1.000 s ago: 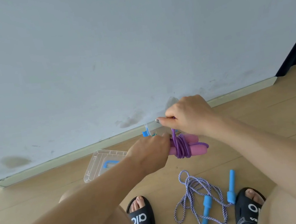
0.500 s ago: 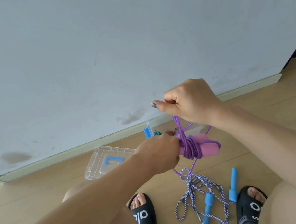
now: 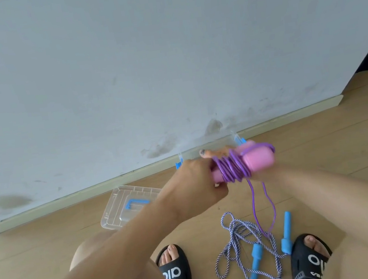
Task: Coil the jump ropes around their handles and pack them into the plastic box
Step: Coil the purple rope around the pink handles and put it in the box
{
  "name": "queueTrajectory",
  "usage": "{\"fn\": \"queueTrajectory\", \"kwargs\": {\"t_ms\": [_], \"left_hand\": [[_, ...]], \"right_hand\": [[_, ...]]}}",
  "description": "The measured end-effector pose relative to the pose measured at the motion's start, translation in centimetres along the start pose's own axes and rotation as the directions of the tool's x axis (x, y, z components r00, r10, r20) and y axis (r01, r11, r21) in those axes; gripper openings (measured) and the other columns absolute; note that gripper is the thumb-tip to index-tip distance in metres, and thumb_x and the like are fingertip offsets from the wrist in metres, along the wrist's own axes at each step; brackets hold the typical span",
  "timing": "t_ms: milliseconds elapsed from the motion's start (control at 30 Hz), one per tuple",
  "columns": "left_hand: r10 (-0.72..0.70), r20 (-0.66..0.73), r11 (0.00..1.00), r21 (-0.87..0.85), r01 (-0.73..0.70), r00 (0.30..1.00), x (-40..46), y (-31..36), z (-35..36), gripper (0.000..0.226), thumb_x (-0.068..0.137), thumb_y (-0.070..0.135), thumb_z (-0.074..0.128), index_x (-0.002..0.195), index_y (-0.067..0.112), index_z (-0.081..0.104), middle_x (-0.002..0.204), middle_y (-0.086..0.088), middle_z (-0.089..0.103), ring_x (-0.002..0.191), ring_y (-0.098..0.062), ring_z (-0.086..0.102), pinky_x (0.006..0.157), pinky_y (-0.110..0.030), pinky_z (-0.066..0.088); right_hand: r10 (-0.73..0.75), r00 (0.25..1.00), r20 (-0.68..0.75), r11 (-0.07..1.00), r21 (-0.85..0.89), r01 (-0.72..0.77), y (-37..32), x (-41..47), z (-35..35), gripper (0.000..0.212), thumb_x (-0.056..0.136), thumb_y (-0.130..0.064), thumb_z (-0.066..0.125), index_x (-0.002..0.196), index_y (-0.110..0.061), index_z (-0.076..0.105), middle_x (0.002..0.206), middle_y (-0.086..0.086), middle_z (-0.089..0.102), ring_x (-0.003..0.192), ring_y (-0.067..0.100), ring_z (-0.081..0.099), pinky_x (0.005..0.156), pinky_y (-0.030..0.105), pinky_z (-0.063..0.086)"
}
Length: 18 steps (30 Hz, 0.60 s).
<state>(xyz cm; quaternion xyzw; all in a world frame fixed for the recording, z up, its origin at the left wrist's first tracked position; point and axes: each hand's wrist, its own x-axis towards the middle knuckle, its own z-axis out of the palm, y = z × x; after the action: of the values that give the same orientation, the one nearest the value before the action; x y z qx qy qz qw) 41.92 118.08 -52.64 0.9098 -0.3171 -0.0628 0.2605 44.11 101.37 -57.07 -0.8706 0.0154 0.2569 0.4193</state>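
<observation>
While the left hand [image 3: 196,182] grips the near end of the pink handles [image 3: 256,160], fingers curled round them, the purple rope [image 3: 232,168] sits wound in several turns about their middle, with a loose loop hanging down toward six o'clock. The right hand [image 3: 259,177] is mostly hidden behind the bundle; I cannot tell whether it is clamped on the rope or merely under the handles. The bundle is blurred, so the exact lie of the turns is unclear.

The main risk, as I judge it, is the coil slackening: the turns are bunched and overlapping, and if tension on the hanging loop drops they could slide off the free end at three o'clock. That loop also dangles just above the striped rope [image 3: 242,247] and its blue handles [image 3: 256,269] on the floor, at six o'clock from the hands, where it might snag. The plastic box [image 3: 238,140] stands behind the hands at twelve o'clock against the wall, largely covered; its clear lid [image 3: 121,206] lies at nine o'clock. A loosely wound bundle may not fit cleanly.
</observation>
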Motion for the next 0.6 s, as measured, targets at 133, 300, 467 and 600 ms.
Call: {"fn": "queueTrajectory", "kwargs": {"t_ms": [133,300,467,600], "left_hand": [[-0.182,-0.056,0.983,-0.02,0.182,0.982,1.2,-1.8,-0.6,0.016,0.075,0.024,0.063,0.073,0.014,0.05,0.063,0.002,0.053,0.059,-0.022,0.048,0.049,-0.029,0.034],[-0.3,-0.055,0.949,0.085,0.304,0.952,2.2,-3.9,-0.2,0.022,0.081,0.019,0.058,0.083,0.012,0.037,0.07,-0.003,0.054,0.057,-0.021,0.049,0.048,-0.031,0.034],[-0.261,0.008,0.915,0.32,0.245,0.965,2.1,-4.3,0.5,0.028,0.08,0.002,0.05,0.093,0.012,0.028,0.064,-0.006,0.049,0.05,-0.024,0.048,0.041,-0.033,0.029],[-0.206,0.052,0.872,0.464,0.159,0.977,2.0,-4.2,1.0,0.027,0.08,-0.001,0.047,0.094,0.012,0.028,0.066,-0.004,0.044,0.051,-0.024,0.043,0.042,-0.033,0.027]], "right_hand": [[-0.019,0.989,-0.145,0.99,0.139,0.04,-0.5,-1.3,2.6,0.041,0.1,-0.007,0.034,0.06,-0.015,0.033,0.047,-0.003,0.035,0.033,0.002,0.03,0.043,0.015,0.027],[0.061,0.985,-0.164,0.995,0.086,-0.047,-0.6,-3.1,5.5,0.056,0.106,-0.031,0.023,0.056,-0.014,0.04,0.045,-0.004,0.044,0.052,0.016,0.044,0.06,0.029,0.039],[-0.158,0.97,-0.187,0.946,-0.309,0.094,-2.0,-6.8,5.4,0.047,0.105,-0.041,0.031,0.064,-0.019,0.038,0.058,-0.001,0.044,0.065,0.027,0.049,0.062,0.038,0.039],[-0.357,0.897,-0.26,0.74,-0.665,0.102,-3.3,-8.4,3.1,0.046,0.1,-0.05,0.036,0.069,-0.018,0.045,0.058,-0.002,0.04,0.06,0.026,0.046,0.049,0.035,0.026]]}}
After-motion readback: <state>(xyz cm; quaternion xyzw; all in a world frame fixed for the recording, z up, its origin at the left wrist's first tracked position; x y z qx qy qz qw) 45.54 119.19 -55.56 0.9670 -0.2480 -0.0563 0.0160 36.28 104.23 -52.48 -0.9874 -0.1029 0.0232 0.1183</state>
